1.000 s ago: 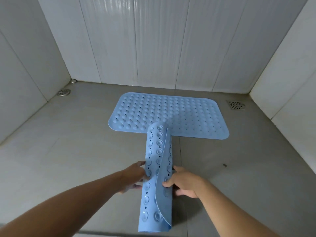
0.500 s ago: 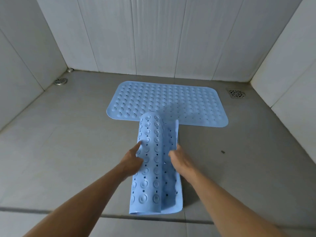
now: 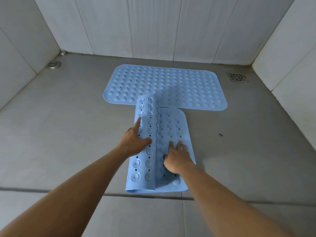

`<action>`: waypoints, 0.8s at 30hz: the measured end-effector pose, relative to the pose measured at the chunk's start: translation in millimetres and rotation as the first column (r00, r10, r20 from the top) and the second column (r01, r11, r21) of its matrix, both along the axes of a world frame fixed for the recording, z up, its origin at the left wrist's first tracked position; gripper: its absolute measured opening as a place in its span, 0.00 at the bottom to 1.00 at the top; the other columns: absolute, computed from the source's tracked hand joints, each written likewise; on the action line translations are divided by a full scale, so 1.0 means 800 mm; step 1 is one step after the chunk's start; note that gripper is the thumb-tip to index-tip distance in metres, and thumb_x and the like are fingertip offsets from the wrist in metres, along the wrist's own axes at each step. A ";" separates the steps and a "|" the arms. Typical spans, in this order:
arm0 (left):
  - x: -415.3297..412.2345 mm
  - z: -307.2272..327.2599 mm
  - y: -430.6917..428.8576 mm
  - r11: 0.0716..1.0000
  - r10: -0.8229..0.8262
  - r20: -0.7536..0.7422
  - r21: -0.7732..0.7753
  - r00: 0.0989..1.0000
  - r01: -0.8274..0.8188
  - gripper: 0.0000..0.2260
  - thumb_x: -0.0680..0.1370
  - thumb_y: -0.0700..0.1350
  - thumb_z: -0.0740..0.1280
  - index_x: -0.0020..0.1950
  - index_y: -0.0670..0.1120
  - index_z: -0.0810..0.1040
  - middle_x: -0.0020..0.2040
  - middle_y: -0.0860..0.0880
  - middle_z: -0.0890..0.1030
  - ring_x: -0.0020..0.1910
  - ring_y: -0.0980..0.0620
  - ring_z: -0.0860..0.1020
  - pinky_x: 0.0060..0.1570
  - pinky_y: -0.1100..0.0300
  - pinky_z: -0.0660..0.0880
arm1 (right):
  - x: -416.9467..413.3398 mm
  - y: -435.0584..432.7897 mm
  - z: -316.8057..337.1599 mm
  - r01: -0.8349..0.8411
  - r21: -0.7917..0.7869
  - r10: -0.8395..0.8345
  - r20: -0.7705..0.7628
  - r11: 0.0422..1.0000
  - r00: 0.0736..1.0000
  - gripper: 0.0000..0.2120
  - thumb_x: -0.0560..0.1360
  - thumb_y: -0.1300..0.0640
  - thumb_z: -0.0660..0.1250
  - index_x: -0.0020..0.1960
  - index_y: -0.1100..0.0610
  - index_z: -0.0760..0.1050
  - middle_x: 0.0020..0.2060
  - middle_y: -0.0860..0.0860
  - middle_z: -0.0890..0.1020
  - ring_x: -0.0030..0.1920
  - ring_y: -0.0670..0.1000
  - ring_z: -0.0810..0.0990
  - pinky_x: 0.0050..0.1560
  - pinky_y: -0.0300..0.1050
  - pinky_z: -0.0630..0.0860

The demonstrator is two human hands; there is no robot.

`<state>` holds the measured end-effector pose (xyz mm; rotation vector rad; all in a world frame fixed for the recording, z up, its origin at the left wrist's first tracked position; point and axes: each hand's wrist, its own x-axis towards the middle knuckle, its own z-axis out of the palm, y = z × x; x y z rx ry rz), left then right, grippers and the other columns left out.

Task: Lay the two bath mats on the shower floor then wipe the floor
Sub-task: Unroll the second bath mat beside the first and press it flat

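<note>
One light-blue bath mat (image 3: 172, 86) lies flat and crosswise on the grey shower floor (image 3: 59, 127) near the back wall. A second blue bath mat (image 3: 172, 127) lies lengthwise in front of it, half unrolled. Its right part is flat on the floor. Its left part still curls up, with the suction cups of its underside facing out. My left hand (image 3: 135, 139) rests on that curled part, fingers spread, index finger pointing forward. My right hand (image 3: 176, 158) presses flat on the unrolled part, fingers apart.
White tiled walls close the floor in at the back, left and right. A round drain (image 3: 53, 65) sits at the back left and a square drain (image 3: 237, 77) at the back right. A dark groove (image 3: 51, 190) crosses the floor just in front of the second mat.
The second mat was a tight roll held between both hands. It has opened to the right onto the floor, and my right hand has moved from its edge to press on the flat part.
</note>
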<state>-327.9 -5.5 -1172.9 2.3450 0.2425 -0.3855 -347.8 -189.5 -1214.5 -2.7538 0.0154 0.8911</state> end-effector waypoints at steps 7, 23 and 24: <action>0.001 0.009 -0.013 0.998 -0.017 0.020 0.062 1.000 0.016 0.40 0.73 0.48 0.67 0.81 0.54 0.51 0.73 0.41 0.64 0.71 0.39 0.66 0.70 0.47 0.66 | -0.015 -0.024 -0.009 0.021 -0.012 -0.022 -0.040 1.000 0.999 0.39 0.84 0.43 0.52 0.79 0.65 0.35 0.78 0.63 0.35 0.79 0.63 0.36 0.79 0.55 0.42; 0.004 -0.009 -0.056 0.971 -0.027 0.130 0.239 0.991 -0.005 0.38 0.73 0.53 0.68 0.80 0.53 0.54 0.74 0.42 0.59 0.72 0.38 0.59 0.66 0.48 0.67 | -0.017 -0.055 -0.014 0.031 -0.038 -0.026 0.116 0.999 0.993 0.34 0.82 0.43 0.51 0.80 0.46 0.34 0.79 0.56 0.33 0.79 0.62 0.36 0.76 0.69 0.41; 0.005 -0.009 -0.056 0.970 -0.024 0.117 0.245 0.993 -0.005 0.37 0.75 0.52 0.66 0.80 0.54 0.54 0.75 0.42 0.58 0.72 0.38 0.59 0.67 0.47 0.67 | -0.015 -0.048 -0.016 0.047 -0.017 -0.046 0.087 0.999 0.995 0.33 0.82 0.41 0.49 0.80 0.42 0.35 0.79 0.55 0.33 0.79 0.63 0.35 0.75 0.70 0.40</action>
